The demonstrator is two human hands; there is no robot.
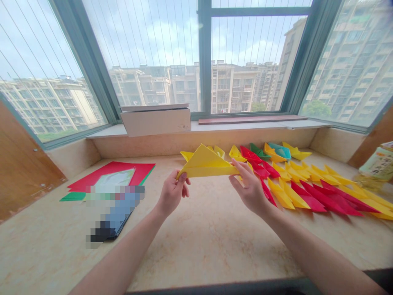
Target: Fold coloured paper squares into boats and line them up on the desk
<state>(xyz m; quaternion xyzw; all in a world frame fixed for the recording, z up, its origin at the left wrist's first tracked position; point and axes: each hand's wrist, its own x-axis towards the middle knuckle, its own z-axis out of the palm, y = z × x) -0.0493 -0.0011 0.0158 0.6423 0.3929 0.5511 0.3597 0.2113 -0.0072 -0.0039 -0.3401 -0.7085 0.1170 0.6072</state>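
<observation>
A sheet of yellow paper, folded to a triangle with a straight band along its lower edge, is held up above the counter. My left hand pinches its left corner, thumb in front. At the other end my right hand has its fingers closed on the right corner. Behind and to the right, several folded paper boats in yellow, red, green and blue stand in rows, among them a red boat and a yellow boat. The folded paper partly hides some yellow boats behind it.
Red sheets of paper lie at the left over a green sheet, with a clear packet on top. A pixelated dark object lies nearer. A white box stands on the window ledge. A jar-like container is at far right.
</observation>
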